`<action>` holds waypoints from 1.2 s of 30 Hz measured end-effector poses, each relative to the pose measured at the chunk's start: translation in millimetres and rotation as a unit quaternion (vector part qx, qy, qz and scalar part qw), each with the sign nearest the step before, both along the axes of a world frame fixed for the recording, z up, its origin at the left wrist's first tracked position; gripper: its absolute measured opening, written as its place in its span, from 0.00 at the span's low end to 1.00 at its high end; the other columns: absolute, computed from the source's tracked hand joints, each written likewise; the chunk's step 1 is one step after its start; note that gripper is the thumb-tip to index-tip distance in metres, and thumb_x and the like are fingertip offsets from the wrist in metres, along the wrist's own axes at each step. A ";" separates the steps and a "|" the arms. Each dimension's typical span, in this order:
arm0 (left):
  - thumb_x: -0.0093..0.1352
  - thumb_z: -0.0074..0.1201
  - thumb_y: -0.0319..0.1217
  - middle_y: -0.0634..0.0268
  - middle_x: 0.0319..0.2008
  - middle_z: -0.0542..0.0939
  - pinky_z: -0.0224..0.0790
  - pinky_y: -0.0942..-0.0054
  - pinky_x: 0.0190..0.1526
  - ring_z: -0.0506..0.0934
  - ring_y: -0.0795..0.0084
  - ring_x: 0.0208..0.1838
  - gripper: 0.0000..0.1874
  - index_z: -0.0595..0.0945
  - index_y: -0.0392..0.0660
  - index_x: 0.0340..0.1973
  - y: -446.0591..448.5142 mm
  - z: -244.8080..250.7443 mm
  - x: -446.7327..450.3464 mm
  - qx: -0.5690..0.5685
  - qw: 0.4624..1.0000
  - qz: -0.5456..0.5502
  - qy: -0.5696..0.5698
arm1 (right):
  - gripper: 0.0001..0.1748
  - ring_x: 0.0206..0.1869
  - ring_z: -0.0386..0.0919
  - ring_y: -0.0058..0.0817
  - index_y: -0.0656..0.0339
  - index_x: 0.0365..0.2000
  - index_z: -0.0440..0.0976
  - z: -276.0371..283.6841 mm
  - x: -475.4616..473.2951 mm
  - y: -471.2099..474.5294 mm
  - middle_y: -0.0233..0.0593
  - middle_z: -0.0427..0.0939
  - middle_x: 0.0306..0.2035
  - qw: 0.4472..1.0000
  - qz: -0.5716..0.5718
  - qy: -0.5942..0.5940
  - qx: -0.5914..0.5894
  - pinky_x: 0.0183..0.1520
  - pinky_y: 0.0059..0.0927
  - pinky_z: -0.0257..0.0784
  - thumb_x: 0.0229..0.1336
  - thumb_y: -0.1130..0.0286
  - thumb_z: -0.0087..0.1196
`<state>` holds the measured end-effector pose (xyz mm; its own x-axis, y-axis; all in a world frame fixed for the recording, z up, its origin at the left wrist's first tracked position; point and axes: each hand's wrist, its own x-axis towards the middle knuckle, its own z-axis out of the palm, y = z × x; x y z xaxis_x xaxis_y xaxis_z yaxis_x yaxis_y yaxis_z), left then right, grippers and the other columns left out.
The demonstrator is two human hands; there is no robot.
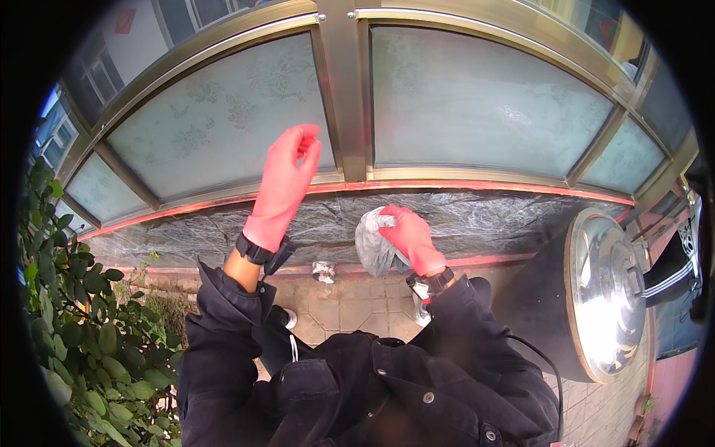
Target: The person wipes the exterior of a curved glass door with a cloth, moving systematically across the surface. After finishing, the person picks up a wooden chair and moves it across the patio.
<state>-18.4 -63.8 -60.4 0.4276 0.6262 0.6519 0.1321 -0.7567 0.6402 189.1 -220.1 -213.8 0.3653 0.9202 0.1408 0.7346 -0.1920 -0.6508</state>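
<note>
A pink rubber glove covers my left hand, which is raised in front of the left frosted glass pane. Its fingers curl loosely with a gap to the thumb, and I see nothing in them. My right hand, gloved in the same pink, grips a bunched grey cloth. The cloth hangs in front of the dark marble-patterned wall base, below the right frosted pane; whether it touches the wall I cannot tell. Part of the cloth is hidden behind my right fingers.
A large dark drum with a shiny metal lid stands close on my right. Leafy shrubs crowd the left. A short pipe end sits low by the wall above the paving. A metal post divides the panes.
</note>
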 end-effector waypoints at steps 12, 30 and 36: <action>0.67 0.70 0.24 0.57 0.70 0.73 0.70 0.65 0.68 0.75 0.65 0.68 0.50 0.58 0.48 0.80 -77.0 -43.7 20.8 -0.218 0.954 -0.170 -0.116 | 0.41 0.72 0.68 0.35 0.46 0.80 0.50 100.6 -34.8 -62.6 0.43 0.60 0.77 0.868 0.160 0.443 0.157 0.67 0.39 0.71 0.75 0.59 0.56; 0.60 0.73 0.38 0.52 0.47 0.77 0.79 0.54 0.41 0.82 0.50 0.42 0.48 0.68 0.67 0.75 18.6 -16.5 81.3 0.254 0.922 0.264 0.122 | 0.15 0.38 0.88 0.44 0.62 0.31 0.80 307.8 -80.1 -161.9 0.44 0.86 0.35 0.758 0.328 -0.252 0.504 0.37 0.40 0.82 0.41 0.70 0.73; 0.61 0.74 0.36 0.52 0.45 0.78 0.79 0.53 0.44 0.83 0.48 0.43 0.46 0.69 0.67 0.74 -16.1 -61.9 60.3 0.130 0.927 0.200 0.290 | 0.14 0.37 0.87 0.46 0.63 0.30 0.78 305.4 -94.7 -178.6 0.46 0.85 0.34 0.754 0.302 -0.262 0.521 0.38 0.43 0.84 0.42 0.70 0.70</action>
